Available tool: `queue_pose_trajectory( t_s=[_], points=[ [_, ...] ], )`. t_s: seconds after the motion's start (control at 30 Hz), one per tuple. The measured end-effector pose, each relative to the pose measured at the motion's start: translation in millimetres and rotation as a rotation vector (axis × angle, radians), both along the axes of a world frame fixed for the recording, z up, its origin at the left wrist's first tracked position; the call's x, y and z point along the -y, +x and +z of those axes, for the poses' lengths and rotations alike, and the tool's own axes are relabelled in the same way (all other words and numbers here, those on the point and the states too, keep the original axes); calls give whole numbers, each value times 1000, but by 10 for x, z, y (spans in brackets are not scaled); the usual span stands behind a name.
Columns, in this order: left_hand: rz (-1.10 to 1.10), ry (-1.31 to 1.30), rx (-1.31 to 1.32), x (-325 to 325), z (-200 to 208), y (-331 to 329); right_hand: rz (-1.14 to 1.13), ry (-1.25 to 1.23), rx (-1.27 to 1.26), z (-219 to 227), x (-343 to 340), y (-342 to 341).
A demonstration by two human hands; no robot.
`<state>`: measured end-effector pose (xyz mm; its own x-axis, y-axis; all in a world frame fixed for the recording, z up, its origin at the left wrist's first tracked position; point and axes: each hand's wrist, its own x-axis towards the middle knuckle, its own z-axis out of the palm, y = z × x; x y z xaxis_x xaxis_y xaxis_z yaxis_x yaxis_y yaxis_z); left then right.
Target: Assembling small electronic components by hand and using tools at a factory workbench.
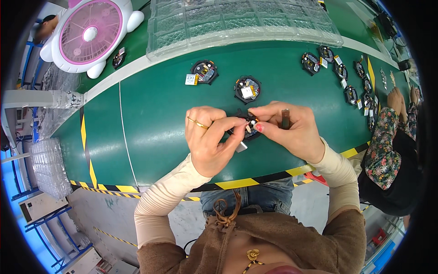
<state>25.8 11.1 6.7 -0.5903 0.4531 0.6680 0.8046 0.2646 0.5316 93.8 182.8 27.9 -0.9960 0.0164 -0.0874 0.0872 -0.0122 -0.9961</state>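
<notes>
Between my hands, at the middle of the green bench, is a round black watch case (250, 132) with its electronics exposed. My left hand (204, 139) is closed, thumb and index finger pinched at the case's left side over a small pale part. From the other side, my right hand (292, 130) pinches with thumb and index finger at the case's upper right rim. A narrow dark flat piece (285, 118) sticks out between the right hand's fingers; its kind is unclear. Below the case a silver flat battery (241, 146) shows. My fingers hide much of the case.
Two more open watch cases, one at left (204, 72) and one nearer (247, 89), lie beyond my hands. Several others (351, 94) sit at right, by a co-worker's floral sleeve (383, 150). Clear plastic trays (242, 27) and a pink-white fan (91, 34) stand at the back.
</notes>
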Motion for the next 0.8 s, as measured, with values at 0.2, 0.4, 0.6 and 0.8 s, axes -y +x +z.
queue_pose_trajectory(
  t_s=[0.2, 0.4, 0.6, 0.8],
  points=[
    [-15, -17, 23, 12, 12, -12, 0, 22, 14, 23, -1, 4],
    [-61, 8, 169, -13, 37, -3, 4, -2, 43, -6, -28, -14],
    [-154, -4, 217, -9, 88, 33, 118, -88, 175, 144, -95, -74],
    [-203, 7, 267, 1, 139, 79, 139, 71, 107, 106, -112, -71]
  ],
)
